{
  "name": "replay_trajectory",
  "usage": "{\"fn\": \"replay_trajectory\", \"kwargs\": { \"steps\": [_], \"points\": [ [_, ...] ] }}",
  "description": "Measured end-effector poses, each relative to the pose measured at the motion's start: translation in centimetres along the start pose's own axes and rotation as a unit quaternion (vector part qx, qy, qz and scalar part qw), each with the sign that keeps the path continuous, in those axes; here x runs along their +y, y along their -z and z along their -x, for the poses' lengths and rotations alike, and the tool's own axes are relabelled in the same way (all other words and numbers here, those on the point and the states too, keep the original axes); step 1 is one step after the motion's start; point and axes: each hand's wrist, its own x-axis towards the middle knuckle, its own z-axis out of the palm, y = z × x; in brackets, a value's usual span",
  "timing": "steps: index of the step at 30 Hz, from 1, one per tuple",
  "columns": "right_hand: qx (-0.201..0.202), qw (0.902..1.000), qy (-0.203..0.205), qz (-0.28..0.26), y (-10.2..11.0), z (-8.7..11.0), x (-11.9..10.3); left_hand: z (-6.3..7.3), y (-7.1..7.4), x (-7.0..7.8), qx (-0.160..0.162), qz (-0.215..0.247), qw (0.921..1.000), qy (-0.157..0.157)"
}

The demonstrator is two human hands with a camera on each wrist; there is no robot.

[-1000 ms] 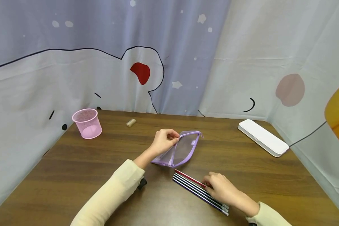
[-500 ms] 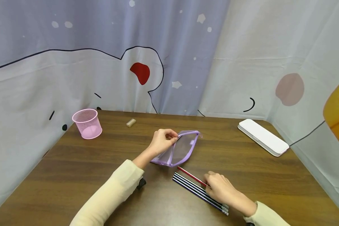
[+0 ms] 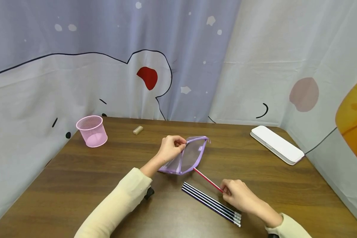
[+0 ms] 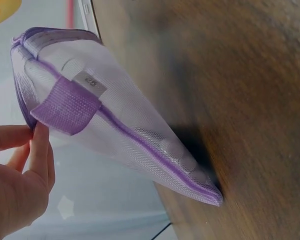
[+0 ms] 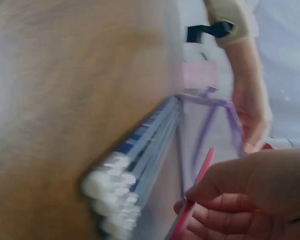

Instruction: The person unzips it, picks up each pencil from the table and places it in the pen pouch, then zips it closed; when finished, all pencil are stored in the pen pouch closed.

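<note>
A purple mesh zip pouch (image 3: 191,155) stands on the table with its mouth agape. My left hand (image 3: 172,147) pinches the pouch's rim between thumb and fingers; the left wrist view shows the pinch beside a purple fabric tab (image 4: 70,107). With thumb and fingers, my right hand (image 3: 238,194) holds a red-and-white striped pencil (image 3: 208,179), its far end by the pouch's near rim. Whether that end touches the rim I cannot tell. Several dark blue-and-white striped pencils (image 3: 209,203) lie side by side just left of my right hand, their white ends (image 5: 110,200) toward me.
At the back left stands a pink mesh pencil cup (image 3: 93,132). A small beige block (image 3: 138,130) lies near the table's back edge. To the far right is a white pencil case (image 3: 276,144), closed. A printed curtain (image 3: 193,66) hangs behind the wooden table (image 3: 113,145).
The red pencil has left the row of striped pencils and moved up toward the pouch in my right hand. My left hand keeps its pinch on the rim, barely shifting left.
</note>
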Motion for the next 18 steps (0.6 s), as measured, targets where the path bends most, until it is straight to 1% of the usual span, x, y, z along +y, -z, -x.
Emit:
{"fn": "replay_trajectory", "kwargs": {
  "steps": [2, 5, 8, 10, 12, 13, 16, 18],
  "points": [
    [-0.01, 0.9992, 0.001, -0.039, 0.8, 0.0, 0.2, 0.0, 0.0, 0.1, -0.009, -0.001, 0.9999, -0.006],
    [-0.019, 0.9955, -0.008, -0.093, 1.8, -0.1, 0.3, 0.0, 0.0, 0.2, -0.023, -0.003, 0.9997, -0.013],
    [-0.013, 0.9892, -0.016, -0.145, 2.4, -0.5, 0.4, 0.0, 0.0, 0.2, -0.033, -0.01, 0.9992, -0.019],
    [-0.007, 0.9811, -0.028, -0.191, 2.4, -1.1, 0.6, 0.0, 0.0, 0.2, -0.035, -0.016, 0.999, -0.024],
    [-0.003, 0.9679, -0.041, -0.248, 2.2, -1.8, 0.8, 0.0, -0.1, 0.2, -0.034, -0.023, 0.9987, -0.029],
    [-0.002, 0.9598, -0.049, -0.276, 2.0, -2.2, 0.9, 0.0, -0.1, 0.2, -0.034, -0.025, 0.9987, -0.03],
    [0.005, 0.9313, -0.077, -0.356, 1.3, -3.4, 0.8, 0.0, -0.1, 0.2, -0.034, -0.029, 0.9985, -0.031],
    [0.013, 0.9144, -0.099, -0.392, 0.9, -4.2, 0.7, 0.0, -0.2, 0.2, -0.031, -0.03, 0.9986, -0.031]
  ]
}}
